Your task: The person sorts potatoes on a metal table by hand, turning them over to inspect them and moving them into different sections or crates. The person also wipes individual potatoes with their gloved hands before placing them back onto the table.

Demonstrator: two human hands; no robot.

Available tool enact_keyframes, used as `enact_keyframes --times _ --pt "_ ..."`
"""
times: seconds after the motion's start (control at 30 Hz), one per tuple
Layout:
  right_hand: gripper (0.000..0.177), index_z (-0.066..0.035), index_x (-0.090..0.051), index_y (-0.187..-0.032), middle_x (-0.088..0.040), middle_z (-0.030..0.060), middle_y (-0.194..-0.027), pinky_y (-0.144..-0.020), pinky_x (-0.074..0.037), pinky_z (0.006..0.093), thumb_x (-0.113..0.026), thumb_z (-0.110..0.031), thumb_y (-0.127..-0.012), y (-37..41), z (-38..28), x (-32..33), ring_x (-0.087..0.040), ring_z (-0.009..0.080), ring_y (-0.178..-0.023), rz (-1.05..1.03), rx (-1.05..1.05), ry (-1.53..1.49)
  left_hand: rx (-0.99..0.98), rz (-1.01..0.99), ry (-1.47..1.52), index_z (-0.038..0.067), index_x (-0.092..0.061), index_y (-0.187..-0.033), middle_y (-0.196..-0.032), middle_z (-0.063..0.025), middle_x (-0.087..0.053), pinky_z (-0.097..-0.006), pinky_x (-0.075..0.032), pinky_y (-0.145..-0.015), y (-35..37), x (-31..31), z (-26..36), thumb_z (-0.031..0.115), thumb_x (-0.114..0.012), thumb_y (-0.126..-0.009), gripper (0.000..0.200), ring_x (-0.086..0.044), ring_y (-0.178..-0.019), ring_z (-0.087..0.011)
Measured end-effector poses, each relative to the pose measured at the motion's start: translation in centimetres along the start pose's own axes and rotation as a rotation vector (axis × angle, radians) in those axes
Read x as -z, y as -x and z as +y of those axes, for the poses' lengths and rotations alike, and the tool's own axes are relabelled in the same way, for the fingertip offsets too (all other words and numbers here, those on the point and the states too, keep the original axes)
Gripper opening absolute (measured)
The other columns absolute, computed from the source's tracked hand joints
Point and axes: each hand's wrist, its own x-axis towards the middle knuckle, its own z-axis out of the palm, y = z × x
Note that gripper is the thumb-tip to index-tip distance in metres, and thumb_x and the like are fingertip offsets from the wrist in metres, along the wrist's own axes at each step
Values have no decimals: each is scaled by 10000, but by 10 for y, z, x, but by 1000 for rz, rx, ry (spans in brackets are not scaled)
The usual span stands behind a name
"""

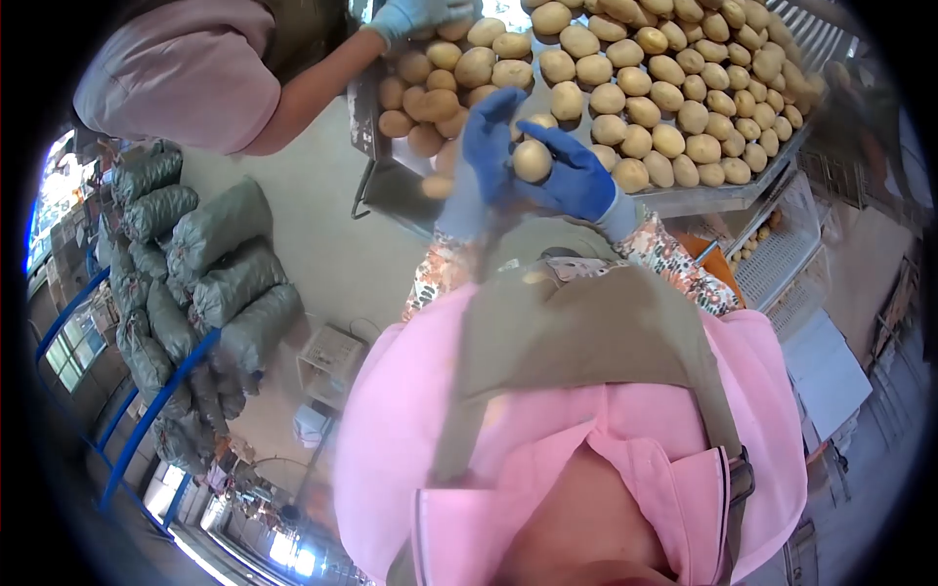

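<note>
A round, pale potato sits between my gloved hands, in front of my chest. My right hand, in a blue work glove, curls around it from the right. Close against its left side is my left hand, also gloved in blue, its fingers extended upward toward the table. Many more potatoes cover the metal sorting table just beyond my hands. Beside my left wrist shows another potato, slightly blurred, near the table's edge.
At the upper left a co-worker's gloved hand reaches over the potatoes. Stuffed green sacks are piled on the left behind a blue rail. A perforated metal rack stands below the table on the right.
</note>
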Motion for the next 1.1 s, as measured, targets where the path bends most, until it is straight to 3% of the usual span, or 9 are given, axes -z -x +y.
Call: enact_keyframes --times 0.13,0.2,0.27,0.3,0.4,0.8,0.9,1.0,1.1 --pt "574 -16 -420 -1293 -596 137 -1197 -879 -531 349 -725 -4 -806 17 5 -15 -617 189 -1036 184 -274 -654 -324 -7 -480 10 -486 -1318 -1345 -95 -507 -322 -399 -1042 -31 29 5 53 -407 -979 351 -459 -1260 -184" --pt "469 -20 -428 -1297 -613 140 -1150 -753 -557 306 -636 -195 -916 23 18 -12 -643 184 -945 176 33 -197 -589 74 -1309 86 -449 -1379 -1425 -135 -443 -458 -344 -1076 -49 54 -9 215 -508 -948 454 -411 -1312 -338" --pt "526 -35 -438 -1323 -633 128 -1093 -628 -526 243 -429 -440 -988 25 17 2 -642 166 -816 44 -682 -1428 -504 16 -1734 132 -431 -1403 -1449 -127 -413 -528 -282 -1087 -14 54 -20 297 -506 -940 497 -343 -1338 -390" --pt "526 -35 -438 -1323 -633 128 -1093 -628 -526 243 -429 -440 -988 25 14 3 -642 166 -816 45 -677 -1420 -385 -42 -2163 179 -412 -1426 -1473 -119 -383 -597 -221 -1098 -1 58 -29 380 -505 -932 542 -275 -1363 -442" --pt "655 -54 -454 -1336 -644 107 -1016 -531 -450 202 -257 -568 -981 28 0 0 -588 130 -691 140 -759 -1183 -345 -47 -2178 206 -402 -1438 -1487 -70 -376 -622 -164 -1101 39 82 -55 418 -481 -938 549 -212 -1375 -475" --pt "535 -80 -488 -1344 -637 47 -972 -528 -433 201 -470 -460 -968 42 -2 5 -558 99 -662 -77 -755 -1456 -479 280 -1950 177 -572 -1268 -1414 -58 -455 -552 -178 -1117 75 138 -44 146 -646 -720 553 -387 -1302 -333" --pt "459 -71 -500 -1307 -611 80 -1098 -619 -517 259 -620 -294 -924 42 8 -11 -611 155 -760 293 -101 -437 -545 345 -1739 190 -531 -1315 -1436 -80 -424 -579 -155 -1117 46 114 -23 190 -637 -753 571 -349 -1324 -378" --pt "445 -49 -509 -1248 -578 96 -1191 -730 -541 302 -698 -167 -863 49 42 35 -634 215 -893 256 -69 -520 -397 390 -1755 205 -449 -1401 -1492 -133 -351 -604 -195 -1096 -4 91 -30 427 -550 -866 588 -314 -1348 -410" --pt "421 -127 -477 -1294 -569 68 -1127 -764 -515 374 -597 -252 -911 14 23 45 -582 176 -928 259 -740 24 -262 142 -1769 230 -364 -1455 -1525 -164 -282 -624 -197 -1089 -11 68 -54 536 -533 -866 684 -244 -1380 -443"
